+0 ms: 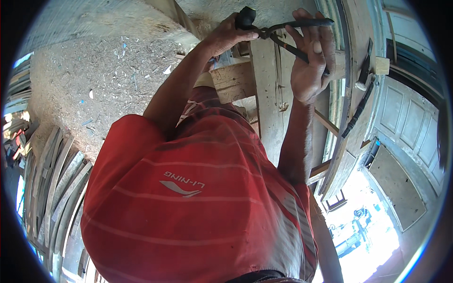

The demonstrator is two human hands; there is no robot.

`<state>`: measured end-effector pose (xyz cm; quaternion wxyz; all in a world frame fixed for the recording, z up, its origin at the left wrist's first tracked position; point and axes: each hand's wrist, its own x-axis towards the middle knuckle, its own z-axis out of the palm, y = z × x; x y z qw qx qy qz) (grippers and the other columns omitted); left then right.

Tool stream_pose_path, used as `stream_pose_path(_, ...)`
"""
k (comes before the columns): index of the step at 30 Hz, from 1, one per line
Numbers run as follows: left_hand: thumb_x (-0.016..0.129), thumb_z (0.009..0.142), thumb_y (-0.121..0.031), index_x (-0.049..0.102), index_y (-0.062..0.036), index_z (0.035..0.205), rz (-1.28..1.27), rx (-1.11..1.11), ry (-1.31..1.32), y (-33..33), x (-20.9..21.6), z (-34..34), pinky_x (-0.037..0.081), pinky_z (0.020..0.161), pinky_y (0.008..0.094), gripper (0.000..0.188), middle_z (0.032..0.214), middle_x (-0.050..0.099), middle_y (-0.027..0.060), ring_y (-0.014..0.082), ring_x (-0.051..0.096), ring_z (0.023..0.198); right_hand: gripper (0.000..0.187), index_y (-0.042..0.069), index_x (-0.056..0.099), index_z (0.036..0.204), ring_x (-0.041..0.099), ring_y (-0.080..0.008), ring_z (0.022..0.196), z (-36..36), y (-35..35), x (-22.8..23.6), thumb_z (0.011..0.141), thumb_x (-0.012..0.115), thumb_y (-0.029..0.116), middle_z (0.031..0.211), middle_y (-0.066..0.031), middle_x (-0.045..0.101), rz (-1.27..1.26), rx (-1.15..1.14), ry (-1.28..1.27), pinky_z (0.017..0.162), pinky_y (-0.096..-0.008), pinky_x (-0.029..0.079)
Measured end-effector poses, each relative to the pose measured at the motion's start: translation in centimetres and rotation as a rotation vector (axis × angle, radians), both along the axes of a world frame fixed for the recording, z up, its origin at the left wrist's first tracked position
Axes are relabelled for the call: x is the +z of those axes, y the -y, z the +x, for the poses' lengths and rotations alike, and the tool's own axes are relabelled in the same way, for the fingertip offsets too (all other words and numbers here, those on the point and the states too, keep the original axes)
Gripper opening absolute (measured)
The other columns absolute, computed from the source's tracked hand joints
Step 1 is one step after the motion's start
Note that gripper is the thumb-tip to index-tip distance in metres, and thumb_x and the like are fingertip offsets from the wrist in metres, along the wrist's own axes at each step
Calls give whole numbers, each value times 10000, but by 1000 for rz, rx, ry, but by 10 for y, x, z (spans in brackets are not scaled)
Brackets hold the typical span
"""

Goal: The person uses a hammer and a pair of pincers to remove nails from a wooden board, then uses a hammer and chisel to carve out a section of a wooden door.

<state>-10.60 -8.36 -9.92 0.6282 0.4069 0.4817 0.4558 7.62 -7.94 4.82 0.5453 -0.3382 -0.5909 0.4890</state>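
Dark metal pincers (265,33) are up near the top of the view, their two long handles spread apart. My left hand (224,37) is closed around the tool near its blunt black head, thumb reaching toward the pivot. Opposite it, my right hand (311,63) has its fingers stretched upward. The upper handle crosses in front of these fingers, while the lower one passes partly behind the thumb side, its tip showing beyond. The right hand touches the handles without wrapping round them. Behind the tool lies a wooden workpiece of planks (269,94).
A hammer (363,78) and a dark wrapped bar (357,111) rest on the long board to the right. Curved wooden slats (56,184) stand stacked at left. Shavings litter the floor (127,85). A pale panelled door (406,113) is at far right, above a bright opening.
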Motion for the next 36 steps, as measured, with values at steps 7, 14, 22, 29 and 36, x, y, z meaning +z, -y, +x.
stream_pose_path(7, 808, 829, -258, 515, 25, 1317, -79, -12, -103, 0, 0, -4, 519, 860, 328, 636, 1032, 688, 119, 172, 646, 987, 573, -70, 461, 1439, 643, -245, 1090, -26, -1, 12, 1060, 502, 358, 1192, -166, 646, -60, -86, 206, 882, -370, 558)
stream_pose_path(14, 807, 782, -363, 492, 3, 1289, -45, 73, -1, 13, 4, 3, 474, 904, 342, 700, 1060, 605, 129, 198, 554, 1017, 522, -29, 607, 1129, 627, -329, 1001, -48, 2, 16, 1100, 337, 418, 1106, -178, 643, 67, -184, 599, 852, -419, 508)
stream_pose_path(22, 747, 844, -141, 362, 54, 1387, -121, 34, 125, 12, 24, 2, 461, 937, 331, 693, 1180, 553, 139, 201, 538, 1079, 599, 47, 512, 833, 460, -115, 555, -53, -23, -16, 1083, 328, 559, 697, -41, 496, 228, -227, 248, 468, -260, 376)
stream_pose_path(29, 738, 852, -256, 403, 35, 1361, -36, 65, 74, 12, 5, 10, 487, 931, 409, 675, 1166, 599, 188, 289, 596, 1127, 542, 68, 458, 725, 411, -140, 571, -44, -53, -22, 1110, 337, 430, 636, -21, 432, 40, -216, 181, 566, -303, 344)
stream_pose_path(36, 703, 861, -142, 327, 40, 1395, -35, 36, 22, 7, 2, 12, 503, 910, 354, 678, 1038, 612, 108, 205, 629, 1041, 544, 72, 448, 718, 415, -124, 571, -40, -59, -18, 1109, 358, 440, 636, -17, 435, -80, -243, 187, 564, -302, 348)
